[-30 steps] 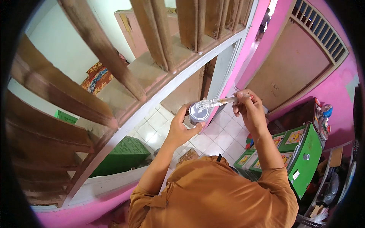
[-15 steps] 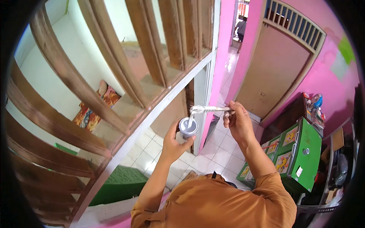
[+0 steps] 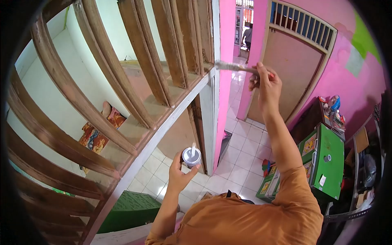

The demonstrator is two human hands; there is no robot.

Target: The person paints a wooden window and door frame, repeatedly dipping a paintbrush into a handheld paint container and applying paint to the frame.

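Note:
My left hand is wrapped round a small can of grey-white paint, and a white stick stands tilted inside it. Raised higher and to the right, my right hand grips the handle of a paintbrush. Its pale, paint-coated bristles point left and reach the edge of the white-painted post; whether they touch it I cannot tell. Brown wooden slats rise from the ledge beside the post.
A pink wall adjoins the post, with a brown door beyond. At right stand a green cabinet and a shelf rack. A green textured object sits below left, above the white tiled floor.
The brush has moved up from above the can to the post, with my right arm stretched farther out. The can in my left hand sits lower and slightly left in view.

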